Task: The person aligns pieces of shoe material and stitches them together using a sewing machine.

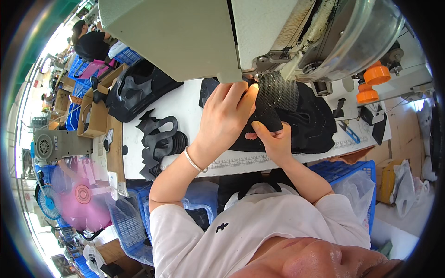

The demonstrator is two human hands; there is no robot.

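A piece of black mesh fabric runs up beneath the head of a sewing machine. My left hand is closed at the fabric's left edge, close under the machine head, which partly hides its fingertips. Lower down, my right hand pinches the fabric's near end between thumb and fingers. Beneath both hands spreads a larger black padded piece with curved seams. The needle area is mostly hidden by the machine head and my left fingers.
Stacked black cut pieces lie left on the white table, beside a moulded black bundle. Blue snips lie right. Orange knobs stick out from the machine. A pink fan and a co-worker are at left.
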